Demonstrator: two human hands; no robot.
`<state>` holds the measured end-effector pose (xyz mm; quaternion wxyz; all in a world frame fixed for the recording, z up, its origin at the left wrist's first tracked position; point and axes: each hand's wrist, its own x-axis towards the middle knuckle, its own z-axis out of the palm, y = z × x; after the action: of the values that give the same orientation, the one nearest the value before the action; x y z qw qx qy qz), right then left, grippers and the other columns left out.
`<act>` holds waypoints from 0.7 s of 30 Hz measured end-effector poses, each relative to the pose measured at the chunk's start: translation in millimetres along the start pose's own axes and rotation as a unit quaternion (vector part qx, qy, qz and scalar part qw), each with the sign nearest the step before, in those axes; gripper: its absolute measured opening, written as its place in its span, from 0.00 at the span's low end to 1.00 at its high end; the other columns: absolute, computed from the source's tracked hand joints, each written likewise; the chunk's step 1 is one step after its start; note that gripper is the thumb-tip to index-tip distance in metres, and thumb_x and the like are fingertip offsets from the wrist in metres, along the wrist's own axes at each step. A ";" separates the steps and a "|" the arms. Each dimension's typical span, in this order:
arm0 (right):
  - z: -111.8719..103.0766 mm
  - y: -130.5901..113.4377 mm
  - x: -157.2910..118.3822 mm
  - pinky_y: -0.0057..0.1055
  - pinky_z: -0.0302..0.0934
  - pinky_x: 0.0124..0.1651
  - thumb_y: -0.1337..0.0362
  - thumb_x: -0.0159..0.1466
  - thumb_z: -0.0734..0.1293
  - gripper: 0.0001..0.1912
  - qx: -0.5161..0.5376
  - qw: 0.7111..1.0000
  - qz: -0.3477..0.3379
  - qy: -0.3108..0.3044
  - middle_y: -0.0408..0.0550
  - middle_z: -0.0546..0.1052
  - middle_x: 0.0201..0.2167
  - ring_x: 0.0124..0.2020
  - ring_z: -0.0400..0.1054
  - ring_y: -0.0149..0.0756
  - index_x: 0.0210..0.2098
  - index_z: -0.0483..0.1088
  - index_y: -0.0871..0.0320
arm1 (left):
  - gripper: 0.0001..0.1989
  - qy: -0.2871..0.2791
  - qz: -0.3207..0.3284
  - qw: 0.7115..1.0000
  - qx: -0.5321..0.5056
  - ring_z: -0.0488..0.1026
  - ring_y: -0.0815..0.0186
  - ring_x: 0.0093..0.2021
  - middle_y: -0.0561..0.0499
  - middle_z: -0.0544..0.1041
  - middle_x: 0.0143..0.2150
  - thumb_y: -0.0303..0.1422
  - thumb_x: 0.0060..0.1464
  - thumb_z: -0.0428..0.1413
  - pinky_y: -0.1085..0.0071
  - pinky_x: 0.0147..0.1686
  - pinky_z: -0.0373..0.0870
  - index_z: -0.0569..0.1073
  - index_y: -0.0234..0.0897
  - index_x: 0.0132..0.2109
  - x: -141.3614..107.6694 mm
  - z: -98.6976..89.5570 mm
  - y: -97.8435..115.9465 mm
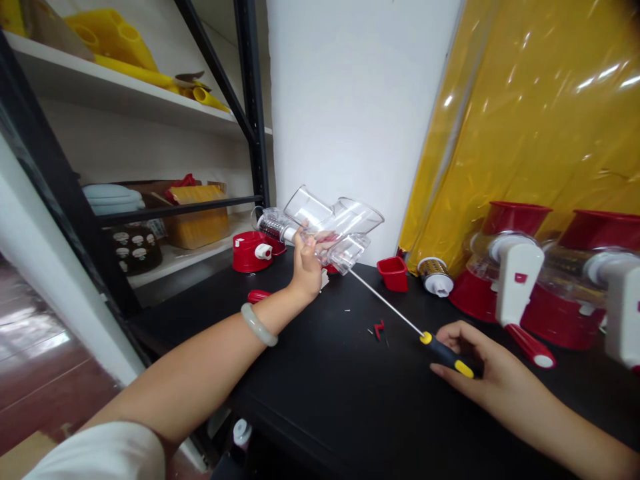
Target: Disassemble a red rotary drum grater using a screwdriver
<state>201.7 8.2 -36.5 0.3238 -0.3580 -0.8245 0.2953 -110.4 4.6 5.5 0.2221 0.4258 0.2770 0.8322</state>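
My left hand (pixel 307 267) grips a clear plastic rotary grater housing (pixel 345 223), tilted and raised above the black table. Its wide feed mouth faces up and right. In my right hand (pixel 475 360) is a long screwdriver (pixel 387 303) with a black and yellow handle, held loosely between fingers and thumb. The screwdriver's shaft points up and left, and its tip meets the underside of the housing; the exact contact is hidden. Below the shaft, a small red plastic part (pixel 379 329) lies on the table with a few tiny screws near it.
A red grater base (pixel 253 253) stands behind my left forearm. Toward the back right are a red pusher cup (pixel 393 273) and a metal drum blade (pixel 435 276). Assembled red and white graters (pixel 515 267) stand at the right. Shelves (pixel 125 87) rise at the left, beside the black table (pixel 320 387).
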 end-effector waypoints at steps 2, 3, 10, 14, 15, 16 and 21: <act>0.4 1.2 -0.1 0.34 0.68 0.40 0.55 0.54 0.73 0.13 -0.010 1.000 -0.004 0.008 0.44 0.75 0.32 0.36 0.70 0.39 0.36 0.72 0.52 | 0.33 0.002 -0.001 1.000 0.001 0.80 0.51 0.42 0.43 0.78 0.43 0.59 0.49 0.57 0.55 0.40 0.77 0.65 0.39 0.51 -0.7 0.5 0.4; 0.4 1.3 -0.2 0.34 0.68 0.39 0.55 0.54 0.73 0.13 -0.015 1.000 -0.004 0.010 0.44 0.74 0.31 0.36 0.69 0.39 0.35 0.72 0.52 | 0.33 0.001 -0.001 1.000 0.001 0.80 0.51 0.42 0.43 0.78 0.43 0.59 0.48 0.58 0.55 0.40 0.77 0.65 0.39 0.51 -0.7 0.4 0.2; -5.2 -8.2 -1.9 0.36 0.68 0.45 0.51 0.62 0.69 0.14 -0.013 0.998 -0.028 -0.058 0.48 0.78 0.41 0.45 0.72 0.45 0.41 0.77 0.50 | 0.31 0.011 -0.007 1.000 -0.009 0.80 0.52 0.43 0.45 0.78 0.42 0.56 0.52 0.55 0.57 0.39 0.77 0.62 0.41 0.55 3.1 -1.7 -1.7; -8.4 -12.9 -2.8 0.34 0.68 0.43 0.53 0.66 0.66 0.12 0.000 0.995 -0.045 -0.088 0.48 0.79 0.39 0.44 0.72 0.44 0.39 0.78 0.51 | 0.31 0.013 -0.011 1.000 -0.008 0.80 0.53 0.41 0.45 0.78 0.42 0.56 0.51 0.56 0.58 0.37 0.77 0.63 0.41 0.53 3.0 0.0 -0.1; -8.3 -13.0 -2.9 0.34 0.69 0.42 0.53 0.65 0.66 0.12 0.001 0.995 -0.044 -0.089 0.47 0.79 0.38 0.42 0.73 0.43 0.39 0.78 0.51 | 0.31 0.012 -0.010 1.000 -0.007 0.80 0.53 0.41 0.45 0.78 0.42 0.56 0.51 0.56 0.58 0.37 0.77 0.63 0.41 0.53 2.7 0.3 0.3; -8.0 -12.8 -3.0 0.33 0.68 0.41 0.53 0.65 0.66 0.12 0.004 0.995 -0.039 -0.091 0.47 0.78 0.36 0.40 0.73 0.42 0.39 0.78 0.51 | 0.32 0.011 -0.008 1.000 -0.006 0.80 0.53 0.42 0.45 0.78 0.43 0.57 0.50 0.56 0.58 0.37 0.77 0.63 0.41 0.53 2.5 0.6 0.6; -3.5 -8.4 -2.4 0.32 0.68 0.37 0.53 0.61 0.70 0.11 0.015 0.997 -0.017 -0.067 0.45 0.77 0.33 0.33 0.72 0.38 0.36 0.74 0.53 | 0.35 0.008 -0.007 1.000 0.000 0.80 0.51 0.42 0.43 0.78 0.43 0.58 0.49 0.57 0.56 0.38 0.77 0.64 0.39 0.54 1.2 0.2 0.5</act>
<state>202.3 2.4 -29.1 0.2777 -0.3186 -0.8457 0.3260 -110.9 5.0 6.7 0.2259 0.4173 0.2814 0.8340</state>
